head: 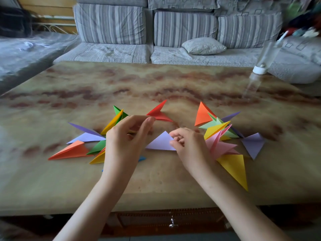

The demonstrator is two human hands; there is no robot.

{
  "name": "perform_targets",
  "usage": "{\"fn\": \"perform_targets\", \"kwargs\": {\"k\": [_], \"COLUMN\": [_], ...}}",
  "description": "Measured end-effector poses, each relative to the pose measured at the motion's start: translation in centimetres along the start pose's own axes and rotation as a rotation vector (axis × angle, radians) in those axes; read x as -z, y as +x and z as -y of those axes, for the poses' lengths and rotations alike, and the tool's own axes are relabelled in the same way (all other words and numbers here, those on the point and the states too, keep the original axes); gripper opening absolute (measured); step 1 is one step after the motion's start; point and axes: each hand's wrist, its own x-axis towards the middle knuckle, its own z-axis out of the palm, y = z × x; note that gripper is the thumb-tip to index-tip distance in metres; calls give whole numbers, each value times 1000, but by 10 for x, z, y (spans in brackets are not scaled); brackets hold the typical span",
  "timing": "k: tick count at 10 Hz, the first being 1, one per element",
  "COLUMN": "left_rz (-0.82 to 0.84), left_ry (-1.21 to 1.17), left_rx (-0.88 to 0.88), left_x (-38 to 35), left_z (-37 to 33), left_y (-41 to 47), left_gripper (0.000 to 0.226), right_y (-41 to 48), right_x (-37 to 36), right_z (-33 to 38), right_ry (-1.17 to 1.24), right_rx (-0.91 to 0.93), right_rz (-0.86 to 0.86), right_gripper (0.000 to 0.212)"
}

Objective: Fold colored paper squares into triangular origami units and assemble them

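lavender triangle [160, 142] lies flat on the marbled table [156, 80], between the two hands. its long edge runs left to right along the near side and its peak points far. the right hand [189, 146] is curled over the triangle's right corner and appears to pinch it between the thumb and bent fingers. the left hand [125, 136] is at the triangle's left end with its fingers arched. its index fingertip [150, 120] is close to the near tip of a red folded unit [159, 113], which sits just beyond. whether that hand touches or holds either paper cannot be told.

the right hand is the one already on the sheet, so the next crease likely starts from that corner and travels left along the long axis. that would need the left hand to drop and pin the opposite corner, or the paper could skate on the glossy top.

a left heap of folded units [83, 141] in purple, orange, green and yellow lies beside the left wrist. a right heap of folded units [220, 136] in orange, pale green, yellow, pink and purple crowds the right hand. a blurred clear bottle [260, 66] stands far right.
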Motion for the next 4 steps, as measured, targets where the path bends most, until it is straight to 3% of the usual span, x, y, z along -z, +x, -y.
{"fn": "perform_targets", "kwargs": {"k": [2,4], "left_rz": [-16,-48], "left_ry": [-41,-61], "left_rx": [11,10], "left_x": [5,8], "left_z": [-2,-3], "left_y": [2,3], "left_gripper": [16,14], "right_y": [4,4], "right_x": [-15,-18], "right_z": [-3,-9], "right_ry": [-370,-488], "right_rx": [162,234], "right_rz": [-72,-186], "right_gripper": [15,7]}}
